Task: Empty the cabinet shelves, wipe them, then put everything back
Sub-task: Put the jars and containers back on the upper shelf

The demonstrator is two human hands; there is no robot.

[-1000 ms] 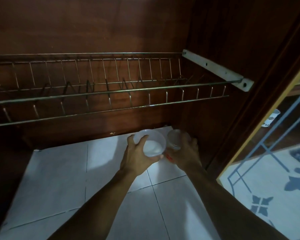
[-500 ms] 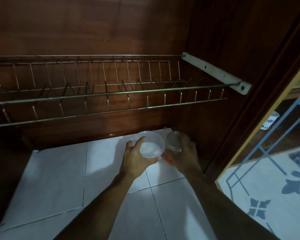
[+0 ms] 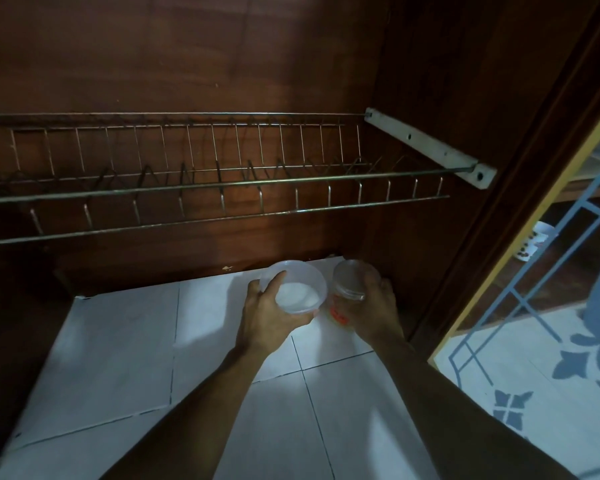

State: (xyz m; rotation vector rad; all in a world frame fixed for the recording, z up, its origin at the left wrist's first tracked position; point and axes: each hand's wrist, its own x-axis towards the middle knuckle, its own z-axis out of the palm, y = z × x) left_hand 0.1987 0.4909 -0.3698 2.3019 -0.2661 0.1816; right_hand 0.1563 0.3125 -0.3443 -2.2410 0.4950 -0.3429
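Note:
My left hand (image 3: 269,315) grips a clear round tub (image 3: 300,287) with white powder in its bottom, thumb over the rim. Beside it my right hand (image 3: 378,306) holds a clear plastic jar (image 3: 349,280) with a red mark low on its side. Both containers are at the back right corner of the white-tiled bottom shelf (image 3: 125,341) of a dark wooden cabinet. I cannot tell whether they rest on the tiles or hang just above them.
A bare wire dish rack (image 3: 205,188) spans the cabinet above the shelf, fixed to a white bracket (image 3: 430,147) on the right wall. The open cabinet door's edge (image 3: 520,244) stands at the right. Beyond it lie a patterned floor and a blue metal frame (image 3: 541,271).
Both hands with their containers have stayed near the back right corner, shifting only slightly toward the back wall. The view has drifted a little.

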